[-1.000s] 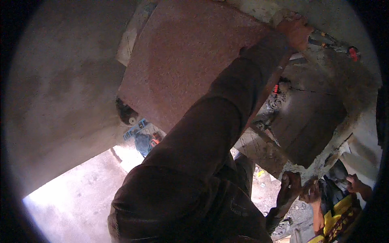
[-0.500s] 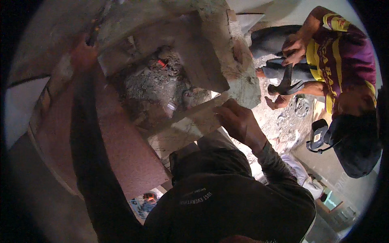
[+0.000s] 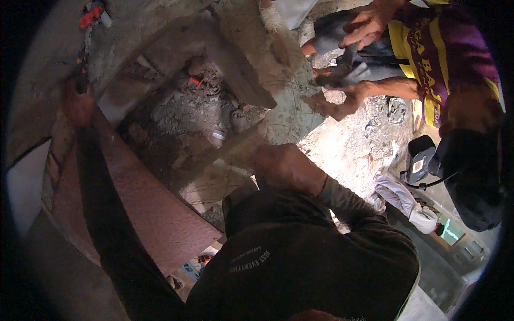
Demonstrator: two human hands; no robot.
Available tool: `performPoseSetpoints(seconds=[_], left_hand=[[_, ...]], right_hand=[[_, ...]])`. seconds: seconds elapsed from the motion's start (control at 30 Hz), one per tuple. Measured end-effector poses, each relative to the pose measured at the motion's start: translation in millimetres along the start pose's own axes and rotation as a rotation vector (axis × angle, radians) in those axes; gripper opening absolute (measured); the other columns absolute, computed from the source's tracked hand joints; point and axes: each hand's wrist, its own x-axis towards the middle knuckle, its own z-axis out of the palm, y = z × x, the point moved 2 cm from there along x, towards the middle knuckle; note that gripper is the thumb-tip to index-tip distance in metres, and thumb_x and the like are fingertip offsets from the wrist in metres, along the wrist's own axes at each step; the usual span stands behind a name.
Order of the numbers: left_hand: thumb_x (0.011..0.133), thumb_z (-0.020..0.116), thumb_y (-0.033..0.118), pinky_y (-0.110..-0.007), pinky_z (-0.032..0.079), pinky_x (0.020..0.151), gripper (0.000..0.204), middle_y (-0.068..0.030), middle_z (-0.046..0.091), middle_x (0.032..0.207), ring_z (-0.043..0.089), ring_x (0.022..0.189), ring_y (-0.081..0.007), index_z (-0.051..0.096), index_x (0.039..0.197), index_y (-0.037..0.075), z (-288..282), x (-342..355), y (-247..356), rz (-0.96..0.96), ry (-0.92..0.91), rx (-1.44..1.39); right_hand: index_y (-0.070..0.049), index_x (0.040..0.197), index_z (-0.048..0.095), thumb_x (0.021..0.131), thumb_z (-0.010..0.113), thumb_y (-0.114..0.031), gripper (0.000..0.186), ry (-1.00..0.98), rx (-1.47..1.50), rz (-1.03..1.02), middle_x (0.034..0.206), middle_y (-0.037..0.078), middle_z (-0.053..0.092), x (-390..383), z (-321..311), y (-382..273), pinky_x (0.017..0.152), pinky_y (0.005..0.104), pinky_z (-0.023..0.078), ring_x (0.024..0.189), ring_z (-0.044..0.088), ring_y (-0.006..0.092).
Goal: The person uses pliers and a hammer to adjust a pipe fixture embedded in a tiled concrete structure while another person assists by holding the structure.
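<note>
"Where's the reddish-brown board?"

"Between eight and nine o'clock from the middle of the view: the board (image 3: 155, 214) slants, its far end narrowing up toward ten."

"And the left grip?"

"At ten o'clock, the left grip (image 3: 79, 104) is at that far end, the dark sleeve crossing over the board. A dark shape shows at the fingers, but I can't tell whether they're closed on it or spread. Just beyond, between ten and eleven, is a red-ended tool (image 3: 91, 20)."

"The right one?"

"The right grip (image 3: 289, 168) is just off the middle, toward four, and blurred. I can't tell whether it's open or closed. Right beside it, toward eight, is a pale slab (image 3: 211, 182); contact is unclear."

"What's around those?"

"Toward ten, rubble (image 3: 160, 142), with a small red piece (image 3: 195, 81) at eleven. A dark slab (image 3: 241, 75) sits near half past eleven."

"Anyone else?"

"A co-worker at two, in a purple and yellow shirt (image 3: 455, 48), one hand (image 3: 369, 24) above the other, with a blurred dark tool (image 3: 345, 69) between them. That person's black cap (image 3: 474, 184) is toward three."

"Low down?"

"Blue and orange gear (image 3: 195, 266) at seven, by the board's near corner."
</note>
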Motion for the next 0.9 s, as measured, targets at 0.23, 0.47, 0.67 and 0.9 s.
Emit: performPoseSetpoints(seconds=[0.23, 0.47, 0.67, 0.9], left_hand=[[0.073, 0.082, 0.033, -0.046, 0.056, 0.07, 0.032, -0.0098, 0.073, 0.094, 0.071, 0.082, -0.0344, 0.072, 0.1, 0.018, 14.5, -23.7, -13.2, -0.152, 0.034, 0.13], [0.075, 0.08, 0.024, -0.047, 0.056, 0.073, 0.027, -0.0133, 0.072, 0.094, 0.07, 0.085, -0.0371, 0.073, 0.098, 0.013, -11.6, -35.1, -6.5, -0.088, -0.079, -0.037], [0.077, 0.078, 0.031, -0.05, 0.055, 0.082, 0.037, -0.0164, 0.071, 0.107, 0.069, 0.1, -0.0397, 0.072, 0.108, 0.011, -39.8, -52.0, -4.3, -0.111, -0.078, 0.041], [0.08, 0.074, 0.036, -0.051, 0.055, 0.084, 0.038, -0.0144, 0.071, 0.111, 0.068, 0.103, -0.0389, 0.07, 0.114, 0.018, -49.5, -60.9, 3.6, -0.345, -0.3, -0.022]], right_hand=[[-0.005, 0.104, 0.064, 0.081, 0.07, -0.009, 0.024, 0.127, -0.052, 0.041, 0.099, 0.015, 0.064, -6.6, 4.0, 6.1, 0.062, 0.0448, 0.056, 0.076, 0.069, 0.0374], [-0.006, 0.105, 0.066, 0.08, 0.072, -0.006, 0.026, 0.159, -0.216, 0.074, 0.099, 0.013, 0.063, -6.9, 21.2, 9.2, 0.063, 0.0425, 0.058, 0.075, 0.069, 0.0357], [-0.006, 0.106, 0.066, 0.081, 0.072, -0.004, 0.026, 0.251, -0.287, 0.011, 0.095, 0.011, 0.061, 5.7, 16.1, 11.2, 0.064, 0.0416, 0.057, 0.078, 0.069, 0.0321], [-0.005, 0.103, 0.065, 0.081, 0.072, -0.003, 0.023, 0.235, -0.265, 0.043, 0.1, 0.014, 0.064, -11.5, 28.5, 5.2, 0.065, 0.0418, 0.057, 0.081, 0.068, 0.0365]])
